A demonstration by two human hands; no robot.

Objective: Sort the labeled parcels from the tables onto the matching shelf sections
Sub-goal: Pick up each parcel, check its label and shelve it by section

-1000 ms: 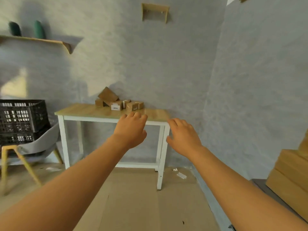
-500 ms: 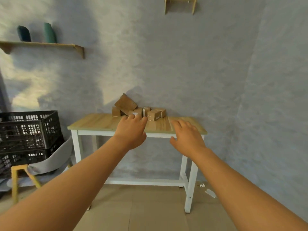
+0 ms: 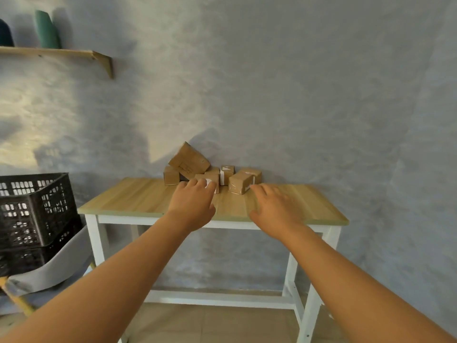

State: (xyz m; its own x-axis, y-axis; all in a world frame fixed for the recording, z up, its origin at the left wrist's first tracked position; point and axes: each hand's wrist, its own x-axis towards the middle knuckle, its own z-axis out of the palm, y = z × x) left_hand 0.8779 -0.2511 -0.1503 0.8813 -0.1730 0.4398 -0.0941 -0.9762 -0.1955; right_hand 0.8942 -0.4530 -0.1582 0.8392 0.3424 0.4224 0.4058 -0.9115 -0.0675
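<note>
1. Compared with the frame half a second earlier, the table and the parcels are appearing larger and nearer; the view is closing in on them.
2. The left hand is now reaching over the table top, where earlier it was level with the front edge. Its fingers are extended and relaxed, holding nothing; the fingertips are lying in front of the nearest parcel, and contact cannot be confirmed.
3. The right hand is likewise extending over the table top, fingers spread and straight, holding nothing. Its fingertips are lying just beside the right parcel; contact cannot be confirmed.
4. The parcels are sitting clustered at the back of the table, against the wall. One larger parcel is leaning tilted on top of the others. White labels are showing on several; their text is too blurred to read.
5. The table is showing a light wood top on a white frame.
6. Two black crates are sitting stacked on a grey chair to the left of the table.
7. A wall shelf at upper left is carrying two dark green items.
8. The wall is grey and textured; the floor is beige tile.
</note>
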